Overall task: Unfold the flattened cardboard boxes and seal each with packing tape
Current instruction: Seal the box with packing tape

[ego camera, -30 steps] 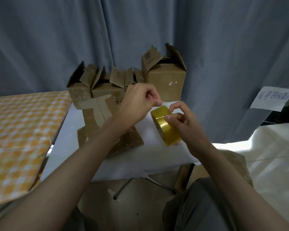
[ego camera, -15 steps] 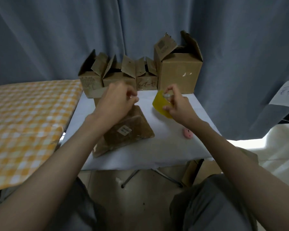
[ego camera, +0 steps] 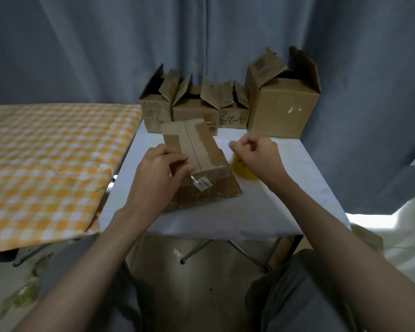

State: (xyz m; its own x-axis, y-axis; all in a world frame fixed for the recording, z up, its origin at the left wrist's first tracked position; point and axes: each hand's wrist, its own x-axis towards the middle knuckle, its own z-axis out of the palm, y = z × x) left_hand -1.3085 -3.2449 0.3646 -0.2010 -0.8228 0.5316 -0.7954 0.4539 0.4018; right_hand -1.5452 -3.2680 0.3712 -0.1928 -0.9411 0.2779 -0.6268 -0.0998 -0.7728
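Observation:
A small cardboard box stands on the white table, its taped bottom facing up and its flaps closed along a centre seam. My left hand rests on the box's near left corner with fingers laid over it, pressing a clear tape end by the white label. My right hand hovers right of the box and grips the yellow tape roll, which is mostly hidden under the hand. A thin strip of tape seems pinched at its fingertips.
Several opened cardboard boxes line the table's back edge, with a larger one at the right. An orange checked cloth covers a surface to the left. Blue curtain hangs behind. The table's metal legs and floor lie below.
The view has tilted down. My left hand has dropped from the tape end onto the box. My right hand has lowered the roll to the table beside the box.

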